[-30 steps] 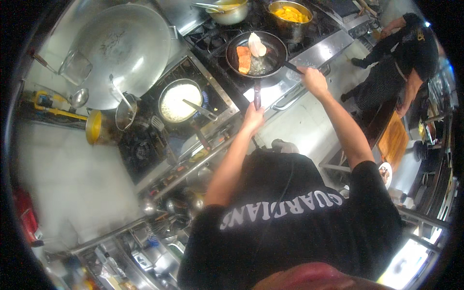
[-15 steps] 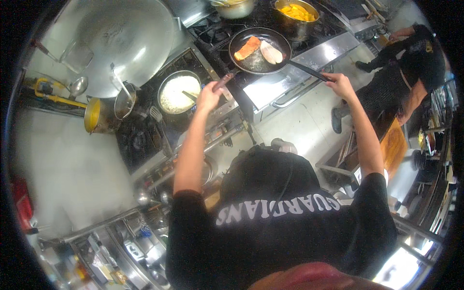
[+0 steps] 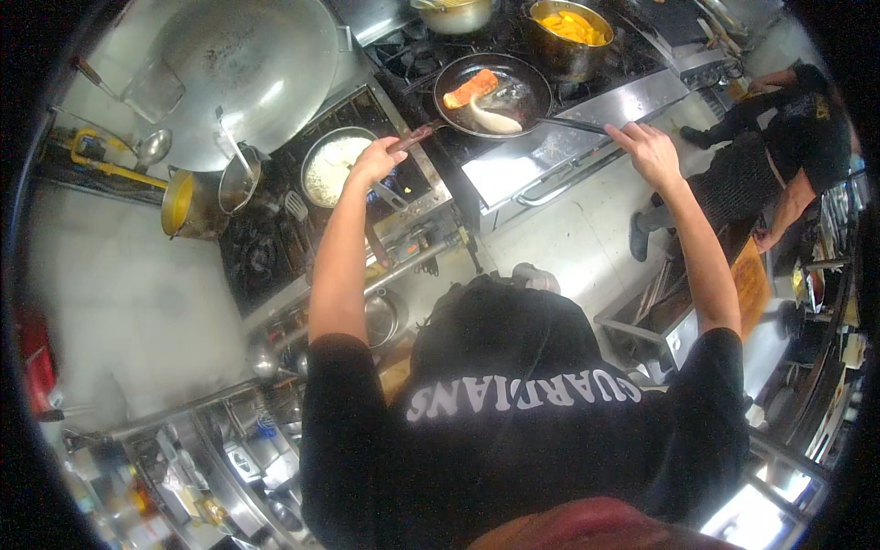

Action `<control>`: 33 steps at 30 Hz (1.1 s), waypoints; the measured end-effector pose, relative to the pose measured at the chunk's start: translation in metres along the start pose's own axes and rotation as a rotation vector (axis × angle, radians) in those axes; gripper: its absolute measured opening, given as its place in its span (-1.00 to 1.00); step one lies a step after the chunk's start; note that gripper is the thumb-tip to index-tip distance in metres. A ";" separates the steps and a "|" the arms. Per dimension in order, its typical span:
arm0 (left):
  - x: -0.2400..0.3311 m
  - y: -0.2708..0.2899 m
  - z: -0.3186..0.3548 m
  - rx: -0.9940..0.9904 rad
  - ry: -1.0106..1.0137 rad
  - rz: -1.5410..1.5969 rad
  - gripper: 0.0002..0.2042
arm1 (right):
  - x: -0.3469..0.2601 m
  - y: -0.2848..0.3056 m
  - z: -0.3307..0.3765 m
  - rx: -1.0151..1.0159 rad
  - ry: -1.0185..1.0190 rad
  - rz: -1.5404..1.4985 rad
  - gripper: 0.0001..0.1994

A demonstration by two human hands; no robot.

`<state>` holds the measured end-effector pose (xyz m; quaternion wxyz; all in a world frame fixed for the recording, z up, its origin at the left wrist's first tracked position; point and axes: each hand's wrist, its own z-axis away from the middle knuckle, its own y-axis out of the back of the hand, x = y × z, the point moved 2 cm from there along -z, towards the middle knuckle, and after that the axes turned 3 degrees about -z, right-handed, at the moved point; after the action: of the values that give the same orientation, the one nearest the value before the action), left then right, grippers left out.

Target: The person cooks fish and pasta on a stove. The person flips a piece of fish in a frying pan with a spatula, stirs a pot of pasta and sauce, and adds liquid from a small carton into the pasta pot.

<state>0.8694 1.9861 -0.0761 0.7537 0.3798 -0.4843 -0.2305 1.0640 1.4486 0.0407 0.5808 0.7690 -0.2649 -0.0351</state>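
Pan (image 3: 519, 87) lies ahead, between left hand (image 3: 374, 161) and right hand (image 3: 651, 153); the left grips its brown handle (image 3: 417, 137); the right grips a dark handle (image 3: 575, 126) reaching its rim.

- The frying pan (image 3: 519, 88) was glossy metal;
- the wok (image 3: 240, 84) left of the pan was smooth, shiny metal;
- the board (image 3: 751, 282) right of the pan looked wooden;
- the shirt (image 3: 541, 449) below the pan was matt cloth.

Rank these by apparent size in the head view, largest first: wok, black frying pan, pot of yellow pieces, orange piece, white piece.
1. Wok
2. Black frying pan
3. Pot of yellow pieces
4. Orange piece and white piece: they look too alike to rank.
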 end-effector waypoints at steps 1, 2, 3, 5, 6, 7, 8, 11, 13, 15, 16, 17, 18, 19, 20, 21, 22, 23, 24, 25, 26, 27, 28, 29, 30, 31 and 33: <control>-0.001 -0.003 0.003 -0.002 0.004 0.000 -0.52 | -0.003 0.006 -0.003 -0.002 0.002 -0.003 -0.48; -0.002 -0.007 0.007 -0.023 0.016 0.021 -0.52 | -0.008 0.013 -0.005 0.036 0.072 0.052 -0.45; -0.002 -0.010 0.014 -0.041 0.030 0.042 -0.52 | -0.010 0.020 -0.007 0.077 0.144 0.108 -0.41; 0.010 -0.023 0.027 -0.031 0.006 0.036 -0.55 | -0.006 0.032 -0.006 0.088 0.157 0.139 -0.41; 0.014 -0.031 0.036 -0.044 0.009 0.051 -0.58 | -0.006 0.036 -0.008 0.113 0.181 0.167 -0.41; 0.021 -0.042 0.046 -0.060 0.008 0.066 -0.60 | -0.004 0.037 -0.007 0.115 0.181 0.164 -0.41; 0.052 -0.049 0.062 -0.179 0.121 0.229 -0.65 | 0.005 0.036 0.001 0.102 0.129 0.163 -0.41; 0.059 -0.069 0.069 -0.083 0.104 0.352 -0.69 | 0.013 0.049 -0.001 0.043 0.041 0.098 -0.42; 0.080 -0.117 0.085 -0.164 0.089 0.583 -0.71 | 0.015 0.053 -0.005 0.023 -0.052 0.033 -0.41; 0.119 -0.158 0.094 -0.269 0.042 0.781 -0.74 | 0.018 0.055 -0.007 0.018 -0.084 0.027 -0.44; 0.118 -0.163 0.089 -0.266 0.042 0.781 -0.74 | 0.016 0.057 -0.012 0.010 -0.108 0.016 -0.47; 0.116 -0.164 0.080 -0.166 0.091 0.830 -0.78 | 0.014 0.059 -0.018 0.013 -0.106 0.016 -0.47; 0.116 -0.164 0.075 -0.074 0.142 0.874 -0.83 | 0.010 0.064 -0.023 -0.023 -0.143 0.064 -0.51; 0.117 -0.163 0.071 0.002 0.115 0.863 -0.86 | 0.009 0.065 -0.025 -0.058 -0.179 0.111 -0.55; 0.125 -0.178 0.078 -0.027 0.149 0.859 -0.86 | 0.007 0.063 -0.021 -0.061 -0.182 0.108 -0.55; 0.141 -0.197 0.085 -0.051 0.174 0.856 -0.85 | 0.010 0.063 -0.016 -0.038 -0.236 0.072 -0.59; 0.169 -0.204 0.093 -0.148 0.138 0.791 -0.83 | 0.015 0.062 -0.007 -0.016 -0.298 0.041 -0.63; 0.189 -0.204 0.102 -0.205 0.099 0.890 -0.79 | 0.018 0.060 0.004 -0.011 -0.311 0.049 -0.63; 0.186 -0.205 0.093 -0.134 0.127 0.850 -0.78 | 0.017 0.057 0.010 0.047 -0.354 0.002 -0.63; 0.182 -0.208 0.088 -0.072 0.165 0.809 -0.78 | 0.011 0.052 0.018 0.094 -0.400 -0.051 -0.63; 0.179 -0.212 0.085 -0.076 0.170 0.809 -0.78 | 0.003 0.045 0.024 0.107 -0.455 -0.054 -0.62; 0.181 -0.214 0.082 -0.028 0.168 0.865 -0.78 | 0.001 0.030 0.036 0.097 -0.492 -0.083 -0.62; 0.183 -0.213 0.080 0.026 0.164 0.921 -0.78 | -0.002 0.017 0.044 0.064 -0.519 -0.096 -0.62; 0.188 -0.217 0.081 0.024 0.161 0.919 -0.78 | -0.005 0.004 0.053 0.030 -0.547 -0.108 -0.62; 0.196 -0.223 0.080 -0.019 0.174 0.932 -0.77 | -0.008 -0.005 0.061 0.067 -0.580 -0.139 -0.61; 0.197 -0.228 0.078 -0.057 0.191 0.942 -0.76 | -0.016 -0.011 0.067 0.093 -0.630 -0.144 -0.62; 0.189 -0.221 0.062 -0.015 0.149 0.921 -0.77 | -0.031 -0.027 0.073 0.129 -0.758 -0.231 -0.66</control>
<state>0.8982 1.6956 -0.1316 0.8129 0.1353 -0.5455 0.1525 1.0205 1.4034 -0.0157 0.3846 0.7613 -0.3737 -0.3645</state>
